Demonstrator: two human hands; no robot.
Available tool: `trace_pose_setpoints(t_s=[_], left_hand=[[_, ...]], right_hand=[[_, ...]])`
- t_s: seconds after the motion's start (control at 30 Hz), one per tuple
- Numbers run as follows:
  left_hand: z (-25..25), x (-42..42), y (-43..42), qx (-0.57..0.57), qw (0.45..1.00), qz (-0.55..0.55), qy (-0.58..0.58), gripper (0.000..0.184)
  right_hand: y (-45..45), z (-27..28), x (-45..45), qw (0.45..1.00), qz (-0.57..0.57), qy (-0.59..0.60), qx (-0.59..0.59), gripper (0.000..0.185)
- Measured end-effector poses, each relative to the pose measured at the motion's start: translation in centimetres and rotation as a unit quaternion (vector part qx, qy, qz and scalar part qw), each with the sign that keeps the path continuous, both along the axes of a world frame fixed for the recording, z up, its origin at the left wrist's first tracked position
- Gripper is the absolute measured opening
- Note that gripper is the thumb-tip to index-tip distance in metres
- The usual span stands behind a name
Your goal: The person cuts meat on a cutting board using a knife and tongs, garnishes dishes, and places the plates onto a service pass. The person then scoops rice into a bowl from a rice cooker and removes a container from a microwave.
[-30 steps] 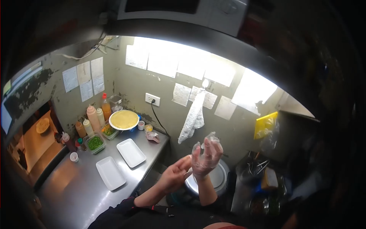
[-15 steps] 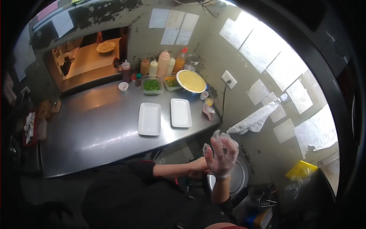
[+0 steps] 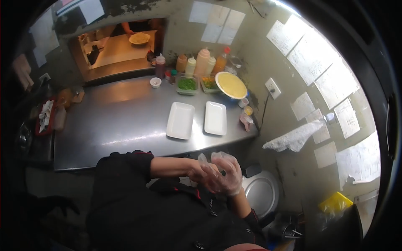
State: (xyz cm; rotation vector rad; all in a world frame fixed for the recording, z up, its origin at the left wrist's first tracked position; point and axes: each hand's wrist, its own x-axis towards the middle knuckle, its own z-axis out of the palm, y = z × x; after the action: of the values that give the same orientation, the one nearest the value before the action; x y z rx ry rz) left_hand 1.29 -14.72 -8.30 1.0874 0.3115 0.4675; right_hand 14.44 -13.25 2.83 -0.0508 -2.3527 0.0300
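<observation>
My right hand [image 3: 226,175] wears a clear plastic glove, its fingers apart and slightly bent, with nothing visible in them. Bare, my left hand [image 3: 200,172] reaches across from the left and meets the gloved hand; its fingers are mostly hidden behind the glove. Both are in front of my dark jacket, below the edge of the steel counter [image 3: 113,121]. Nearest to them on the counter are two white rectangular trays, one on the left [image 3: 181,120] and one on the right [image 3: 215,118].
Squeeze bottles [image 3: 202,62], a tub of chopped greens [image 3: 186,84] and a round yellow-topped dish [image 3: 231,85] line the back. A white towel [image 3: 293,137] hangs at the wall. A metal lid [image 3: 260,194] is low right. Through the opening, another person's hand is near a plate [image 3: 139,39].
The view has swung left, shifting the counter rightward. My gloved hand has lowered and tilted toward my left hand, and its fingers now overlap the bare hand. Another person's hand has appeared in the opening.
</observation>
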Motion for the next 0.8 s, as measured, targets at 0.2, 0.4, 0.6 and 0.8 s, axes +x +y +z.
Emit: trace_pose_setpoints(t_s=[0.2, 0.4, 0.6, 0.8], left_hand=[[4.0, -1.2, 0.7, 0.195, 0.975, 0.056, 0.092, 0.013], [8.3, 0.5, 0.0, -0.154, 0.986, 0.057, 0.008, 0.012], [7.7, 2.5, 0.8, -0.325, 0.926, -0.126, -0.145, 0.024], [7.8, 6.1, -0.9, -0.054, 0.987, 0.083, -0.124, 0.031]], right_hand=[[-0.3, 1.2, -0.1, 0.998, -0.040, 0.039, 0.026, 0.040], [-0.1, 1.5, 0.9, 0.982, -0.115, 0.148, 0.037, 0.028], [-1.1, 2.9, 2.4, 0.943, -0.183, 0.271, 0.060, 0.029], [-0.7, 3.6, 4.0, 0.953, -0.202, 0.180, 0.134, 0.031]])
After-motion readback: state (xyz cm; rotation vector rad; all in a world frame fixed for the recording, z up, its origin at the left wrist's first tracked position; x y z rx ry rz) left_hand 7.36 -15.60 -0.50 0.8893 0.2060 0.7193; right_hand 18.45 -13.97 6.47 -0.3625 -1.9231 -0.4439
